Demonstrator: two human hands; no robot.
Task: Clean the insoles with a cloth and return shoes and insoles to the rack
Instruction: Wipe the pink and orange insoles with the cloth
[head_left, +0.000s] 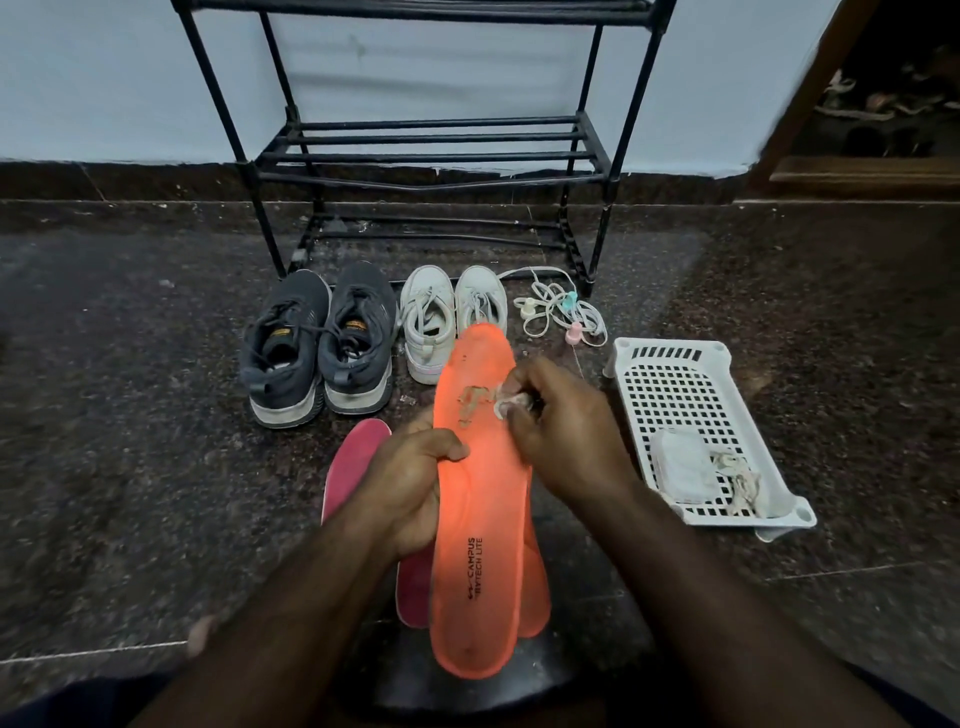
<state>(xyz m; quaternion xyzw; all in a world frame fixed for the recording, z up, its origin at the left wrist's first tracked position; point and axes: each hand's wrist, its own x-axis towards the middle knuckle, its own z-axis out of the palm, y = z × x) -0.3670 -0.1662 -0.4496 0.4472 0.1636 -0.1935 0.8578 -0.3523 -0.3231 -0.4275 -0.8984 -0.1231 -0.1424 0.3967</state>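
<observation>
My left hand (410, 488) grips an orange insole (483, 519) by its left edge, holding it lengthwise in front of me. My right hand (563, 431) pinches a small white cloth (506, 402) against a worn patch near the insole's toe end. A second orange insole (537, 597) lies partly hidden under the first. Two pink insoles (353, 462) lie on the floor beneath my left hand. A pair of dark grey sneakers (317, 343) and a pair of white sneakers (449, 317) stand in front of the black shoe rack (431, 156), whose shelves hold nothing.
A white perforated plastic basket (701, 415) sits on the floor to the right, with a white cloth and some string in it. White laces with pastel clips (563, 312) lie beside the white sneakers. The floor is dark speckled stone; a dark stool is below the insoles.
</observation>
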